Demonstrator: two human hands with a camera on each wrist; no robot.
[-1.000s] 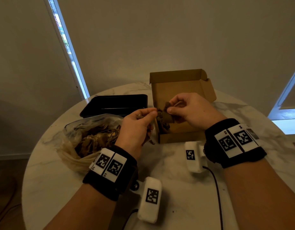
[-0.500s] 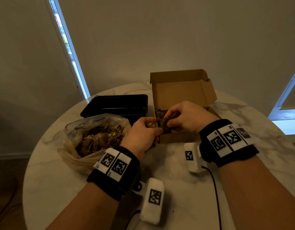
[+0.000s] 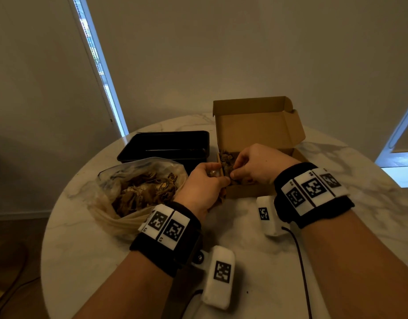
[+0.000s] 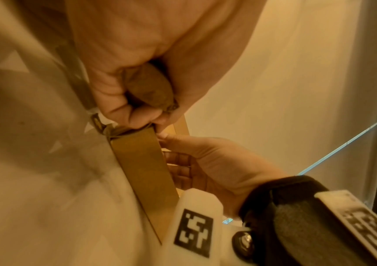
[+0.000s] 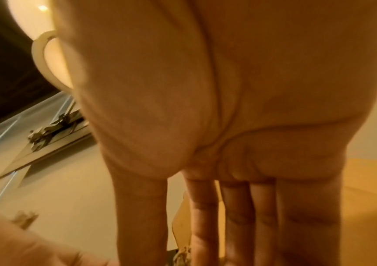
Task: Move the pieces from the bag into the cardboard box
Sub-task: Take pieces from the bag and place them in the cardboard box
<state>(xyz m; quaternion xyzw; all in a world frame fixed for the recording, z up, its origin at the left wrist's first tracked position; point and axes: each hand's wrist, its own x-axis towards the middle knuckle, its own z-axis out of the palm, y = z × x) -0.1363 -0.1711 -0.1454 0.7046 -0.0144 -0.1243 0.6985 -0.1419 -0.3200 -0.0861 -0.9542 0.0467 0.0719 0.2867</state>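
We let go only once the pieces [image 3: 226, 166] are past the near-left rim of the cardboard box [image 3: 259, 132], so none spill onto the table [image 3: 256, 249]. Our left hand [image 3: 204, 183] is curled round a brown piece at that corner; our right hand [image 3: 256, 163] reaches into the box, its fingers look fairly straight, pinching or not we cannot tell. More pieces wait in the bag [image 3: 138, 192], left of the box.
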